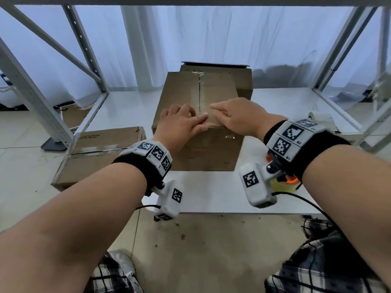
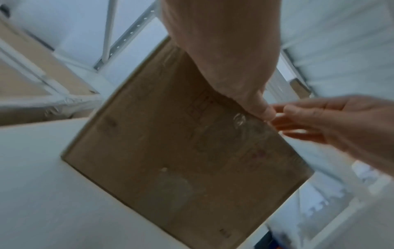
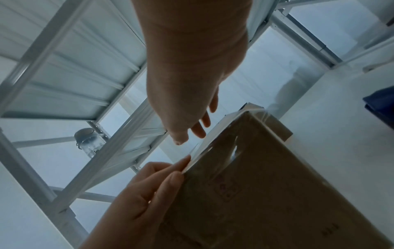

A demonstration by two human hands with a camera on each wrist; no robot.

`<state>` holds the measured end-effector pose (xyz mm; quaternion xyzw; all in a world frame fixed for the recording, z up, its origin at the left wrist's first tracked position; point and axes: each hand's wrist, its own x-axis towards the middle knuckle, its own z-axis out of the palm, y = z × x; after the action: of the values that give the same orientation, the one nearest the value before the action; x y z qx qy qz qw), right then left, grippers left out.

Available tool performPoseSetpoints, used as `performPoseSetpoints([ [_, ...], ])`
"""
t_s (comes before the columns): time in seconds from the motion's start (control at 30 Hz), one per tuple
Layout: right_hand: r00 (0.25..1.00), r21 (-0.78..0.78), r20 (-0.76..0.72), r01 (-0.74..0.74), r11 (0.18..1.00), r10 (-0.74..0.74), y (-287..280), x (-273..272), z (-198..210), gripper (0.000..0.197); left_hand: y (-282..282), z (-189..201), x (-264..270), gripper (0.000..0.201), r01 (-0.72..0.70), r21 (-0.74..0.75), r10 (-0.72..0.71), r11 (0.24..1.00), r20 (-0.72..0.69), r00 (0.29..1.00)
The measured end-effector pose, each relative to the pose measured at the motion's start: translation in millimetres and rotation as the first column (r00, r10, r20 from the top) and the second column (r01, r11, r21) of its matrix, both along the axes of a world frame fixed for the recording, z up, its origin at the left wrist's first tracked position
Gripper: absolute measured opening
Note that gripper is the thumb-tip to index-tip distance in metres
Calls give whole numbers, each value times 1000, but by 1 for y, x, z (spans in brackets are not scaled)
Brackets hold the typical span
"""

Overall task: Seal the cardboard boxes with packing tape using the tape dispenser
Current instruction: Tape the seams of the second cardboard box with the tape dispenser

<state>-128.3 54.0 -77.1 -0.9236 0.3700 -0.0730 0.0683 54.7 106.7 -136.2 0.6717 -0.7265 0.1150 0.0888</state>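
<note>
Both hands lay flat on the cardboard box (image 1: 196, 115) at its near top edge: the left hand (image 1: 179, 125) left of the taped centre seam, the right hand (image 1: 239, 117) right of it, fingers extended, gripping nothing. Clear packing tape (image 1: 200, 89) ran along the seam and over the near edge. The tape dispenser (image 1: 283, 182) sat partly hidden on the shelf right of the box. Good practice would be firm outward pressure, smoothing the tape end without trapping wrinkles.

Left hand (image 1: 179, 123), right hand (image 1: 239, 117) seemingly flat
</note>
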Motion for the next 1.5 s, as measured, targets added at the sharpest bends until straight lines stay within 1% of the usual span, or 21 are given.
performPoseSetpoints([
  [0.07,1000,8,4,22,1000,-22,-5,-7,1,40,3,-3,-1,58,25,-8,-24,1000,99,995],
  [0.13,998,10,41,46,999,-47,-10,-13,0,40,3,-2,-3,61,41,3,-41,999,151,988],
  [0.23,977,70,180,103,992,-114,-9,-21,-11,39,-5,7,-11,65,98,47,-106,994,223,969],
  [0.27,965,107,217,128,986,-149,-8,-22,-15,38,-8,10,-16,64,120,54,-128,991,194,973],
  [0.3,953,146,239,152,977,-184,-7,-22,-18,38,-10,12,-22,62,128,57,-135,990,129,982],
  [0.37,925,207,289,190,960,-246,-7,-23,-22,39,-15,11,-31,55,106,60,-108,993,28,994],
  [0.43,897,232,332,221,947,-291,-10,-23,-24,40,-16,5,-35,53,68,35,-69,997,41,997],
  [0.5,883,276,334,243,930,-330,-11,-24,-27,40,-13,0,-33,54,58,16,-59,998,86,995],
  [0.57,883,316,316,247,916,-347,-13,-25,-33,40,-10,-4,-30,56,76,15,-77,997,129,989],
  [0.67,892,366,297,223,904,-340,-15,-26,-37,41,-7,-6,-24,59,84,10,-84,996,146,986],
  [0.77,891,441,324,155,884,-318,-18,-24,-40,41,-4,-3,-14,60,88,11,-89,996,109,990],
  [0.87,886,483,348,109,869,-305,-24,-22,-39,39,-10,5,-14,53,100,-20,-100,995,-41,994],
  [0.9,881,499,362,93,861,-305,-25,-23,-38,39,-14,7,-17,53,101,-17,-102,995,-61,993],
  [0.97,864,529,395,64,846,-312,-28,-26,-36,38,-19,7,-24,54,94,-3,-94,996,-33,995],
  [1.03,852,545,416,46,837,-318,-30,-32,-34,38,-19,1,-27,57,78,-3,-78,997,28,997],
  [1.07,853,540,417,45,840,-314,-32,-36,-34,38,-18,-3,-27,59,76,-6,-75,997,61,995],
  [1.13,876,479,402,48,876,-268,-33,-45,-33,38,-15,-8,-26,62,81,-17,-79,997,107,991],
  [1.23,912,359,380,7,933,-152,-34,-52,-34,47,-14,-8,-25,61,92,-27,-89,995,97,991],
  [1.27,920,330,371,-3,944,-127,-33,-52,-34,46,-15,-6,-27,60,89,-33,-86,996,77,993],
  [1.37,948,250,315,-35,968,-47,-29,-51,-33,37,-20,-2,-37,58,79,-36,-79,996,-16,997],
  [1.5,973,180,232,-54,982,11,-24,-54,-33,30,-24,-4,-49,52,56,-54,-55,997,28,998],
])
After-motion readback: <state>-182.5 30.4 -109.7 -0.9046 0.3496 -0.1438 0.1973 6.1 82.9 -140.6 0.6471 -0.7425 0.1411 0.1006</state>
